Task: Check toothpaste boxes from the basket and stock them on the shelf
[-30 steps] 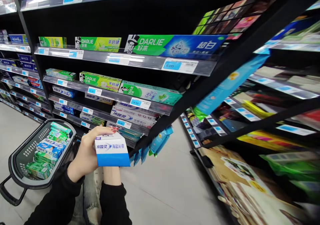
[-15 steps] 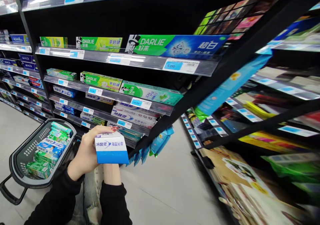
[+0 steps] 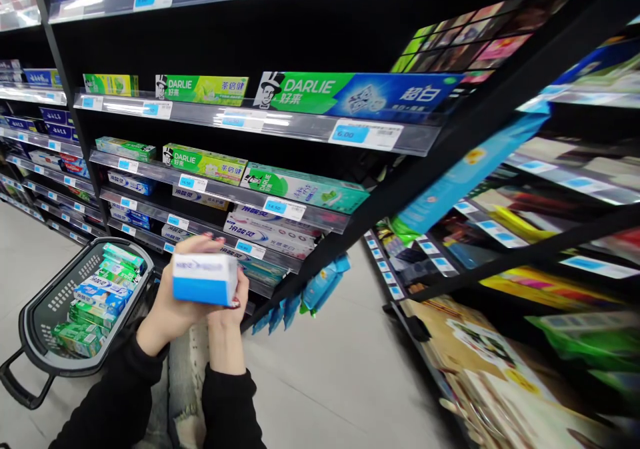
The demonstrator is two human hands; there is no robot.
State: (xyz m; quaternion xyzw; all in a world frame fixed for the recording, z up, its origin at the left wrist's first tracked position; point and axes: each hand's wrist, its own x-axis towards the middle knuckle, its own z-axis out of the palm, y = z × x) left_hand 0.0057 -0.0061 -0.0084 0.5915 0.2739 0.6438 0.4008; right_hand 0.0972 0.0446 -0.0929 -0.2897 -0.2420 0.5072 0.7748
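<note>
A white and blue toothpaste box (image 3: 203,282), its print blurred, is held up in front of my legs, with its long side pointing away from me or hidden. My left hand (image 3: 170,309) wraps around its left side, fingers over the top. Fingers of my right hand (image 3: 229,316) close on its right side from below, red nails showing. To the left, a grey and black shopping basket (image 3: 40,322) holds several toothpaste boxes (image 3: 100,296) in green, white and blue.
Shelves ahead carry Darlie toothpaste boxes (image 3: 360,94) behind clear lipped edges with price tags (image 3: 365,133). Blue packets (image 3: 325,282) hang from the shelf end. At right, another rack holds brown flat packages (image 3: 460,336). Grey floor (image 3: 330,382) lies between.
The toothpaste box has moved left and slightly up, and turned so its right end shows. My right hand's fingers have come into view on its right side.
</note>
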